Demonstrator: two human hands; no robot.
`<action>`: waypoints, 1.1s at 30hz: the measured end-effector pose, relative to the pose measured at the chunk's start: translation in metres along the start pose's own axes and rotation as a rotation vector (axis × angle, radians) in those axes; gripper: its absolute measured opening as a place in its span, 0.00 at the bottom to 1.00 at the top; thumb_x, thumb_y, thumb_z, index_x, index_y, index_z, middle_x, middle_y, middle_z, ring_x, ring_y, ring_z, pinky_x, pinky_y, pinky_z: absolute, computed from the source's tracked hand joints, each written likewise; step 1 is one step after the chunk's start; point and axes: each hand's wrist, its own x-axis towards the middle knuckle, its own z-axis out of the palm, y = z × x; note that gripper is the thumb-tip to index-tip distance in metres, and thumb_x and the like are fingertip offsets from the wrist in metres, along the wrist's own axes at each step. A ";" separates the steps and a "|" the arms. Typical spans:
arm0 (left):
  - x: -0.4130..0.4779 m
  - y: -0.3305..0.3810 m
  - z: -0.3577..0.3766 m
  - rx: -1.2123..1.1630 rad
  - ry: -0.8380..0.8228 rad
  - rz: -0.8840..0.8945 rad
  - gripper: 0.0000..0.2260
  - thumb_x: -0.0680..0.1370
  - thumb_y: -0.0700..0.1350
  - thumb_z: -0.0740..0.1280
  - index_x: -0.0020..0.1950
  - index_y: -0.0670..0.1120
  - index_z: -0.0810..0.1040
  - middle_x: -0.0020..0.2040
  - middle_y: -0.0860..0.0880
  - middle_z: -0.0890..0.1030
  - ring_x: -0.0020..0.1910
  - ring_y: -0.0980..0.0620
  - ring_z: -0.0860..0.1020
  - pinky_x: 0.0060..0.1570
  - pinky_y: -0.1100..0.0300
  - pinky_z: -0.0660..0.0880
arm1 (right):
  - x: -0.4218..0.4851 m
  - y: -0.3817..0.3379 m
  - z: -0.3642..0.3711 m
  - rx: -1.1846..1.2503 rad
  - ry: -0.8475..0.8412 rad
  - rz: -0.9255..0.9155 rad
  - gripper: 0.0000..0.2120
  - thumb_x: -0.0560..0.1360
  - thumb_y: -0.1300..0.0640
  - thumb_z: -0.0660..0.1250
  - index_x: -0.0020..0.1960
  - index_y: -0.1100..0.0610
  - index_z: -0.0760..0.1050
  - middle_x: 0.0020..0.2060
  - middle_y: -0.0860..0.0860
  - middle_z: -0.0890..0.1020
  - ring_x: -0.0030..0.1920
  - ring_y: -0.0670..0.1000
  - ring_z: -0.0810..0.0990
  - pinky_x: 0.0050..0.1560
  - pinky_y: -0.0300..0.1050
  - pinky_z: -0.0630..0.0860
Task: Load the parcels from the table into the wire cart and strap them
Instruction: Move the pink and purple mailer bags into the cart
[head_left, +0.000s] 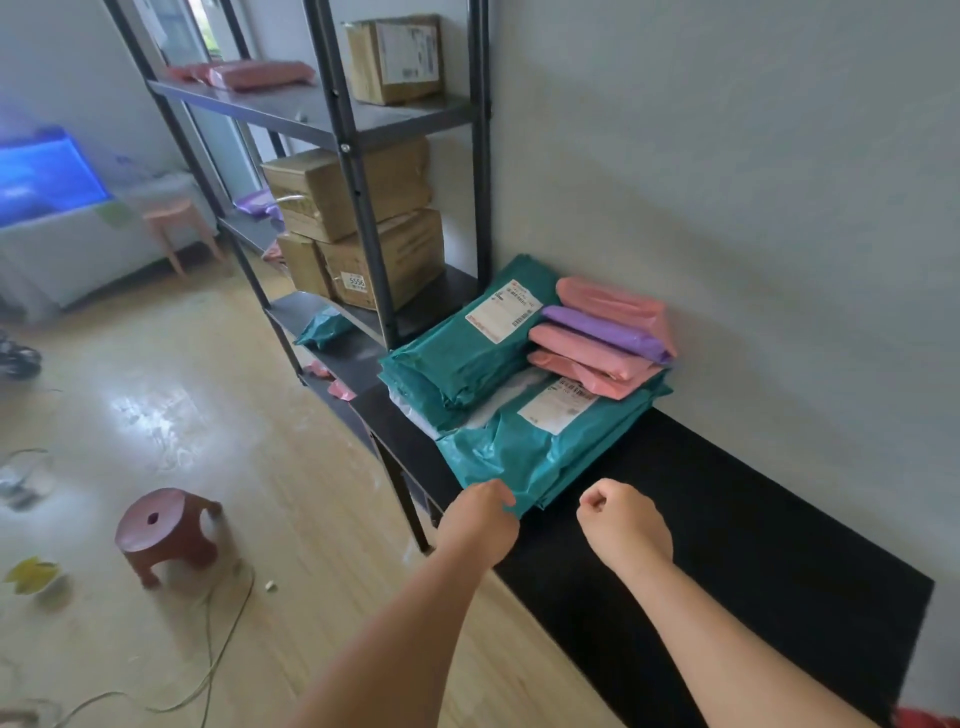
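Head camera: your left hand pinches the near corner of the front teal parcel on the black table. Your right hand is curled in a fist, holding nothing, just beside it. Behind, pink and purple parcels lie stacked against the wall.

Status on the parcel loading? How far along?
Done: nothing visibly loaded; no wire cart in view. In hand: left hand pinches the near corner of the front teal parcel; right hand is curled, holding nothing. Left: rear teal parcels, pink parcels and purple parcel sit on the black table; all loading and strapping remain.
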 end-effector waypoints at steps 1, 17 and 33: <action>0.006 0.004 -0.001 0.001 -0.006 0.001 0.16 0.76 0.39 0.58 0.61 0.48 0.77 0.60 0.49 0.77 0.54 0.48 0.76 0.47 0.58 0.73 | 0.007 0.000 -0.002 0.004 -0.001 -0.001 0.04 0.79 0.52 0.64 0.52 0.45 0.76 0.44 0.42 0.80 0.41 0.43 0.78 0.36 0.40 0.76; 0.118 0.107 -0.061 -0.002 0.087 0.186 0.15 0.77 0.40 0.60 0.62 0.48 0.76 0.62 0.50 0.78 0.59 0.48 0.77 0.53 0.56 0.74 | 0.114 -0.029 -0.081 0.037 0.215 0.003 0.05 0.79 0.52 0.64 0.53 0.48 0.77 0.45 0.45 0.81 0.42 0.47 0.79 0.39 0.43 0.77; 0.282 0.153 -0.113 -0.033 0.031 0.430 0.13 0.78 0.40 0.62 0.61 0.47 0.76 0.59 0.47 0.77 0.54 0.47 0.77 0.52 0.55 0.75 | 0.242 -0.101 -0.105 -0.061 0.435 0.096 0.21 0.75 0.60 0.67 0.68 0.51 0.72 0.66 0.51 0.71 0.57 0.55 0.79 0.49 0.42 0.70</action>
